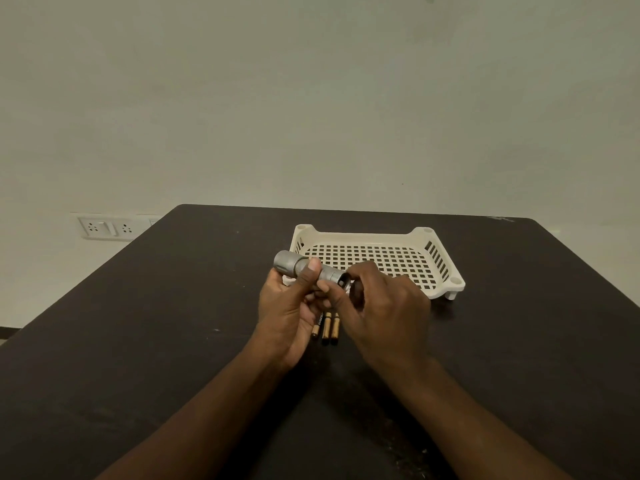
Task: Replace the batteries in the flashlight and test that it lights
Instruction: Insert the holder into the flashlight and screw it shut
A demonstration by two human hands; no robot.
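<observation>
Flashlight: a silver metal flashlight (300, 267) was held above the counter, lying nearly level, its wide head pointing left and away, its tail end toward the right hand.
Left hand: the left hand (291, 306) was wrapped round the barrel from below, thumb laid over the top — a firm grip on the flashlight.
Right hand: the right hand (381, 303) was curled at the tail end, fingertips pinching something dark and round there; it looked like the end cap, though from where I stood I could not tell whether it was on the barrel or free of it.
Tail end: an open dark ring showed just between the two hands.
Batteries: three slim batteries (326, 328), copper and black, lay side by side on the counter just beneath the hands, touching or nearly so, their far ends hidden by the hands.
Basket: a cream plastic basket (437, 258) with a grid bottom and slotted sides stood on short feet just behind the hands.
Counter: the dark counter (145, 334) was scuffed and speckled pale in places.
Wall: a plain pale wall — with a white socket plate (104, 227) low on the left, beyond the counter's edge.
</observation>
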